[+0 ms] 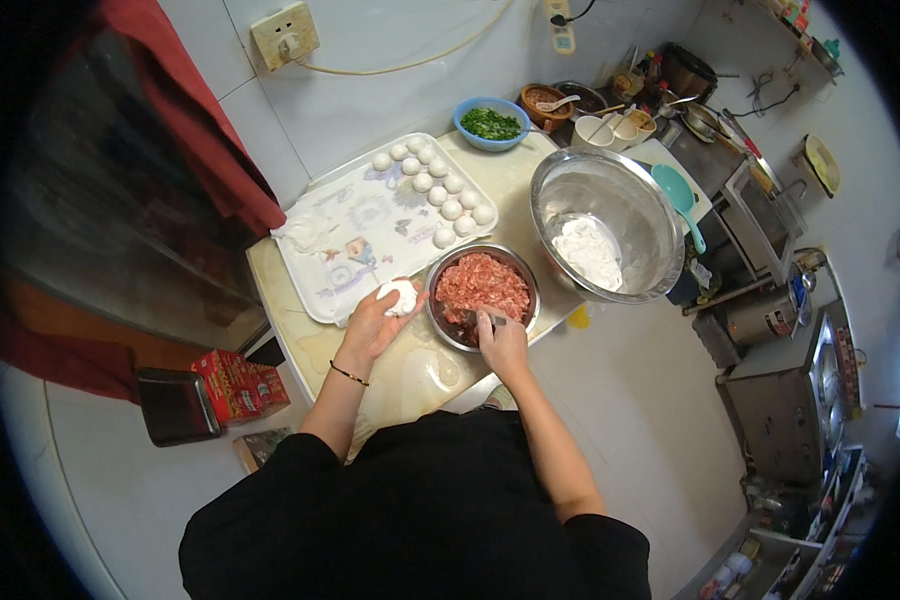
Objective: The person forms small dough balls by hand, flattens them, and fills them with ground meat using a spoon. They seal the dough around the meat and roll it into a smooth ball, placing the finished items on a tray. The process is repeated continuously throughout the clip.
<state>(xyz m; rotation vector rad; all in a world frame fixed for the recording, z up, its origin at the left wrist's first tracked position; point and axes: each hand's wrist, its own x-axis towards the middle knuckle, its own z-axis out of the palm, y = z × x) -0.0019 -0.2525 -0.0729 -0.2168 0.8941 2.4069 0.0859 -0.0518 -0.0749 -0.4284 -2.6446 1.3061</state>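
Note:
My left hand (pixel 376 324) holds a piece of white dough (pixel 399 298) just left of a steel bowl (pixel 534 294) of raw minced meat (pixel 482 285). In my right hand (pixel 501 341) is a metal utensil (pixel 497 320), its far end down in the meat; its exact kind cannot be told. Behind my left hand lies a white patterned tray (pixel 307 289) with several round white dough balls (pixel 438 196) towards its right side. A large steel basin (pixel 606 225) at the right holds white dough (pixel 589 251).
A blue bowl of chopped greens (pixel 491 124) stands at the table's back edge. A turquoise ladle (pixel 675 191) lies right of the basin. Seasoning bowls (pixel 592 132) and pans crowd the back right. Wet patches (pixel 427 371) mark the table's front. A red box (pixel 244 388) stands at the lower left.

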